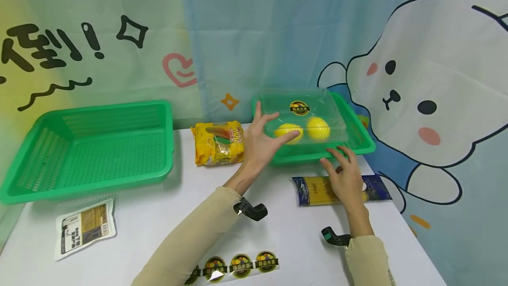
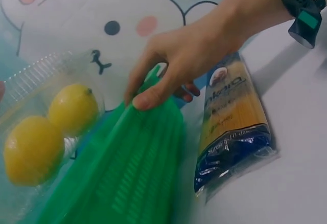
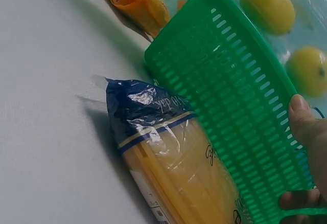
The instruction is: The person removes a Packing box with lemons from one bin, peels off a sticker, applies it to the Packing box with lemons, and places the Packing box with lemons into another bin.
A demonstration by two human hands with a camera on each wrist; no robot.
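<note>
A clear plastic box (image 1: pixel 323 100) with two lemons (image 1: pixel 318 128) inside and a round black-and-gold sticker (image 1: pixel 299 108) on its lid sits over the right-hand green basket (image 1: pixel 359 138). At the box's left end is my left hand (image 1: pixel 263 138), its fingers spread and fairly straight. Whether they touch the plastic, I cannot tell. My right hand (image 1: pixel 345 175) pinches the basket's front rim, with the thumb (image 3: pixel 301 114) against the rim in the right wrist view. Below that hand lies a pack of spaghetti (image 1: pixel 317 190), partly covered by it in the head view.
A second green basket (image 1: pixel 119 149) stands at the left. Between the baskets lies a yellow snack packet (image 1: pixel 218 144). A white-and-brown pouch (image 1: pixel 85 228) is at front left, and a strip of round stickers (image 1: pixel 241 266) near the front edge. A printed curtain (image 1: pixel 238 34) hangs behind.
</note>
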